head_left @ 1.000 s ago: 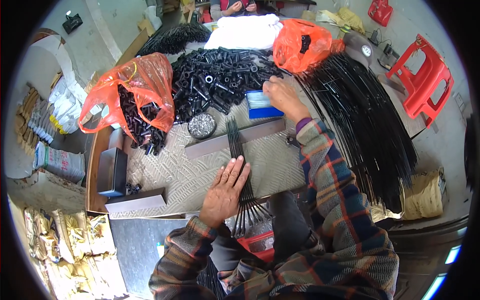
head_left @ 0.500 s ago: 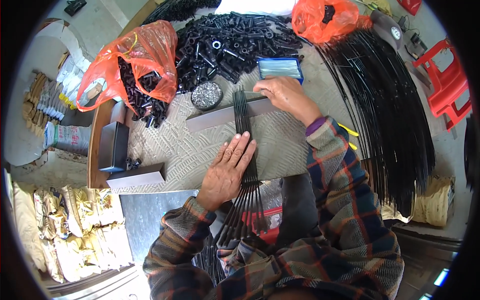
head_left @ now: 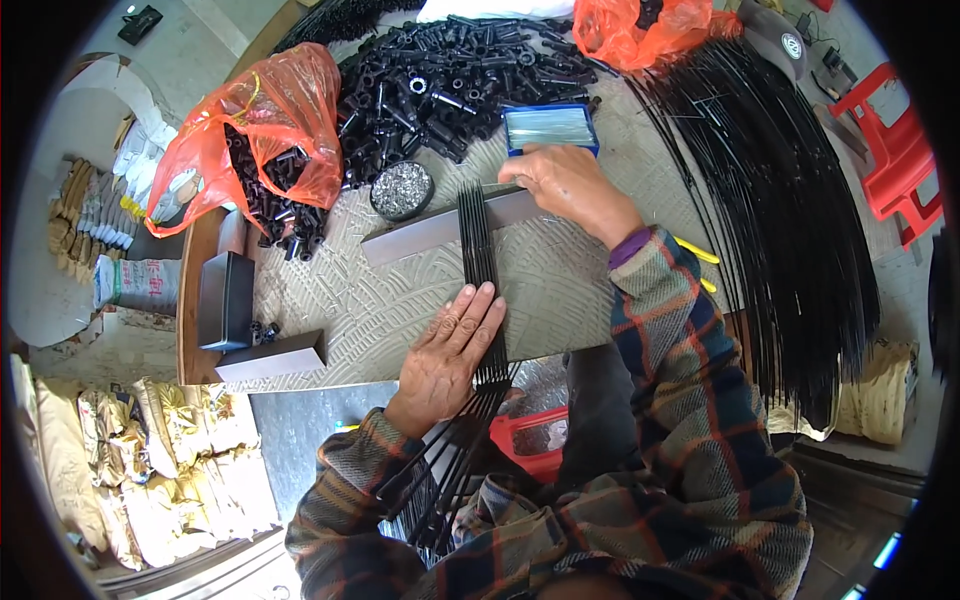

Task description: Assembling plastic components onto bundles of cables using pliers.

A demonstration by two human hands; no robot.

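My left hand point(head_left: 447, 355) lies flat, fingers stretched out, on a row of thin black rods point(head_left: 478, 250) side by side. The rods rest across a grey metal bar point(head_left: 410, 240) on the table; their near ends hang past the edge, slanting toward my left sleeve. Beside their far tips, my right hand point(head_left: 575, 190) is closed in a pinch above the bar's right end. A thin pale rod point(head_left: 490, 184) shows faintly between its fingertips and the tips. Just beyond that hand is a blue box point(head_left: 550, 128) of thin pale sticks. Left of the tips stands a round dish point(head_left: 402, 190) of small shiny bits.
Black tubular parts point(head_left: 440, 85) are heaped at the back. An orange bag point(head_left: 300, 100) of similar parts stands left, another orange bag point(head_left: 625, 40) at back right. Long black rods point(head_left: 770, 230) overhang the right side. A dark box point(head_left: 227, 300) and metal block point(head_left: 272, 357) sit left.
The near ends of the black rods have swung left, from a fan below the table edge toward my left sleeve. Both hands keep their places on and beside the rods; the view has shifted slightly.
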